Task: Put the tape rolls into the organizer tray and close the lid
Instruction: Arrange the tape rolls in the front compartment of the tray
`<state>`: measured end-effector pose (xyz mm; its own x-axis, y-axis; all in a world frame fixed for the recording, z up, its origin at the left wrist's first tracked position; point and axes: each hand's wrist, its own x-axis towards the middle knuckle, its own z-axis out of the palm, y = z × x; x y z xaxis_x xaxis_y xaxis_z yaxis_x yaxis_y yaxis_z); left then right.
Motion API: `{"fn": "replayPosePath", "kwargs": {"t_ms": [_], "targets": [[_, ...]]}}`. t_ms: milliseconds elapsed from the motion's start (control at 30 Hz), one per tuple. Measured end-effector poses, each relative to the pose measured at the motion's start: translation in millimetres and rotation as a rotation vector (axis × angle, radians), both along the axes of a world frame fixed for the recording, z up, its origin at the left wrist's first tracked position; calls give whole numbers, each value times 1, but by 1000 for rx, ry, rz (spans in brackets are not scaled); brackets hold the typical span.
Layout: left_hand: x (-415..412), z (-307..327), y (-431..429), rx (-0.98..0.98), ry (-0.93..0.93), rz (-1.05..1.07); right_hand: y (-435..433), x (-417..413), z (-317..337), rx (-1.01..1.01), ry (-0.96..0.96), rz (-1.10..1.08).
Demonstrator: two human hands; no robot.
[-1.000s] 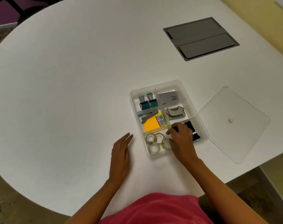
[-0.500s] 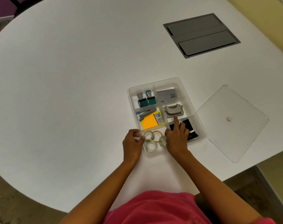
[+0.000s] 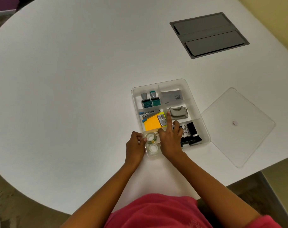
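**Now both hands sit at the tape corner of the tray**

Here the clear plastic organizer tray with dividers point(image 3: 197, 102) lies on the white round counter point(image 3: 74, 79), a little right of the frame's centre. Its lower left compartment holds the clear tape rolls point(image 3: 150, 139): one with a green and yellow core above, one plain roll just below it; any further rolls are hidden under the right hand.

The left hand point(image 3: 136, 146) is curled at the tray's lower left edge, its thumb and fingertips pinched together against the upper roll and the tray wall. Whether it truly grips the roll or only touches it cannot be told. The right hand point(image 3: 170, 139) lies over the right part of the same compartment, fingers spread, the index finger stretched up towards the grey hole punch point(image 3: 178, 111) in the middle right compartment; it holds nothing that can be seen.

Other compartments hold two teal stamps point(image 3: 150, 100), a grey card box point(image 3: 172, 97), a stapler above an orange-yellow sticky note pad point(image 3: 152, 124), and black binder clips point(image 3: 190, 134).

The flat transparent square lid with a small round knob point(image 3: 238, 127) lies on the counter to the right of the tray, just beside it and off it. A grey rectangular cable hatch point(image 3: 209, 35) is set into the counter at the upper right
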<state>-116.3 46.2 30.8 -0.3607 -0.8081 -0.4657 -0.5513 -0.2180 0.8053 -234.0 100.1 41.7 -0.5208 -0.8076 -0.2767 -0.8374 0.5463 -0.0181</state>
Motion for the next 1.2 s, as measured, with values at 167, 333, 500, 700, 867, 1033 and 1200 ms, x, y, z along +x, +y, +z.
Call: {"fn": "replayPosePath", "kwargs": {"t_ms": [167,333,500,700,867,1033,1200], "targets": [[3,-1,-14,-37,-2,27,-2,2,-6,-15,-20,26],[6,-4,-27,-44,-25,20,-8,7,-10,-45,-45,22],[7,-7,-29,-53,-18,28,-9,5,-5,-92,-38,38],[7,-9,-31,-49,-18,17,8,2,12,-313,-107,-10],[7,-9,-32,-40,-33,16,24,1,21,-394,-68,-70],[6,-9,-32,-33,-37,19,29,0,19,-211,-37,-118],[7,-8,-31,-24,-30,13,15,5,15,-145,-20,-113]]}}
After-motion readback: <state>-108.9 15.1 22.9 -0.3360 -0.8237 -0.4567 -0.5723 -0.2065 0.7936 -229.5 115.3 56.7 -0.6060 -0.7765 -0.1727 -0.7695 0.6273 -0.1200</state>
